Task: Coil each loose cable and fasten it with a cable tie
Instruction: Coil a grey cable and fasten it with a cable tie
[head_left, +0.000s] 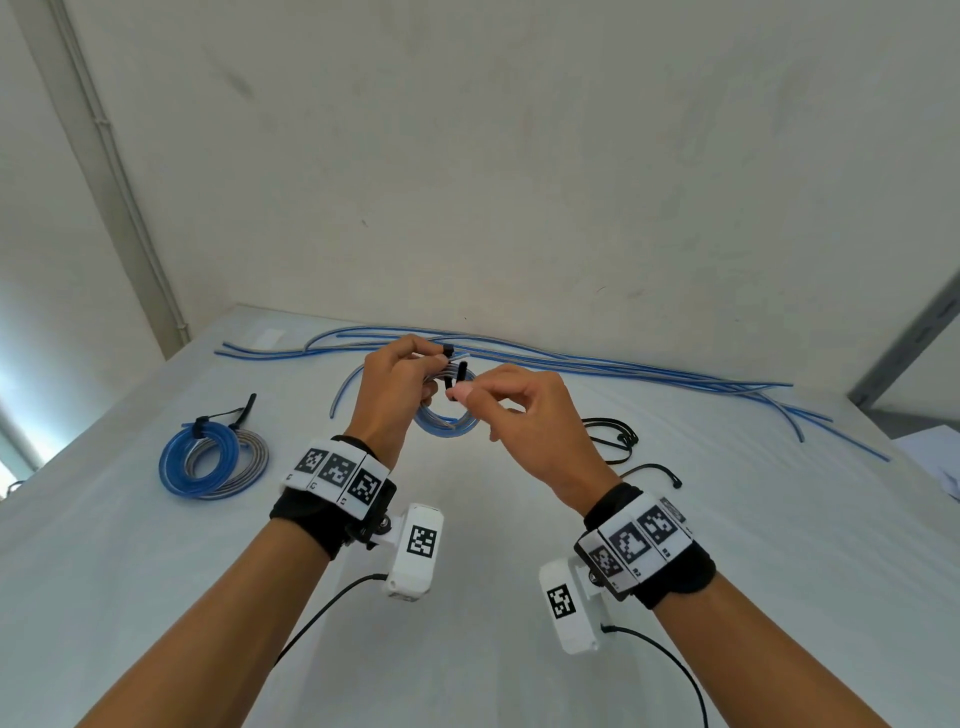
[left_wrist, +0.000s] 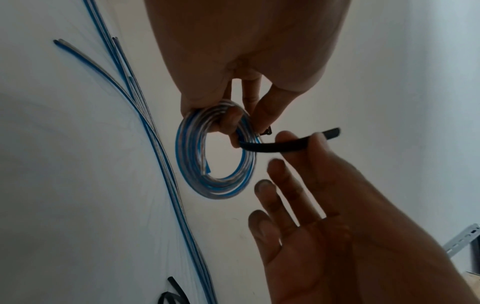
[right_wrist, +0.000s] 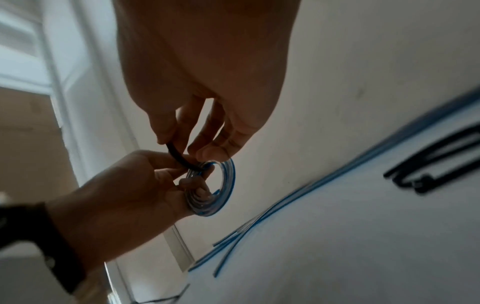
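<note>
Right hand (head_left: 524, 415), nearest, pinches the tie (left_wrist: 283, 145) tail between thumb and forefinger. Left hand (head_left: 395, 389) clamps the coil (head_left: 448, 423) aloft above the table (head_left: 467, 597). Tie runs from coil toward right hand; pulling that way should cinch it.

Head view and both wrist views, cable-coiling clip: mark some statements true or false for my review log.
1. The left hand grips a coiled blue-and-clear cable. True.
2. The right hand is idle and holds nothing. False: it pinches the black cable tie.
3. Two tied coils lie on the white table. True.
4. All cables are coiled. False: long loose blue cables lie along the wall.
</note>
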